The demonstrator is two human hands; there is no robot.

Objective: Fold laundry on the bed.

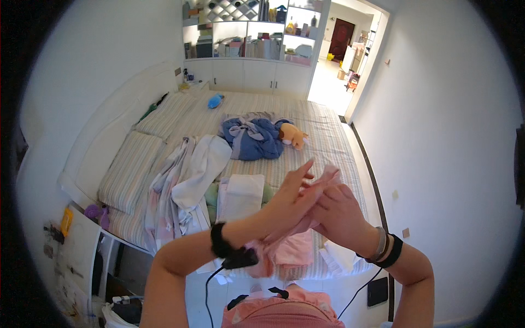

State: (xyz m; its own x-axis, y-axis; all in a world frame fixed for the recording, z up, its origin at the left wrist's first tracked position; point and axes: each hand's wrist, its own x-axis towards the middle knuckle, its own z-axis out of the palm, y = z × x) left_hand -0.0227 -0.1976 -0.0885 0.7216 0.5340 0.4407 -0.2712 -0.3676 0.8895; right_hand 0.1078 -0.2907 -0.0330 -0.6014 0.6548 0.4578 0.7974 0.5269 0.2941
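A pink cloth (pixel 304 223) hangs bunched between both hands over the near part of the bed. My right hand (pixel 338 209) is closed around its upper part. My left hand (pixel 293 192) lies against the same cloth, with some fingers raised; how it grips is partly hidden. Below the hands, a folded pink cloth (pixel 294 249) lies on the bed's near edge, with a white folded cloth (pixel 342 256) to its right. Folded white cloths (pixel 245 192) rest on a green item (pixel 211 201), left of my left hand.
White and pink garments (pixel 201 172) spread over the left of the striped bed (pixel 324 156). Farther back are a blue bundled blanket (pixel 256 141), a plush toy (pixel 292 136) and a blue object (pixel 215 101). A cable runs from each wrist. A small desk (pixel 78 246) stands at the left.
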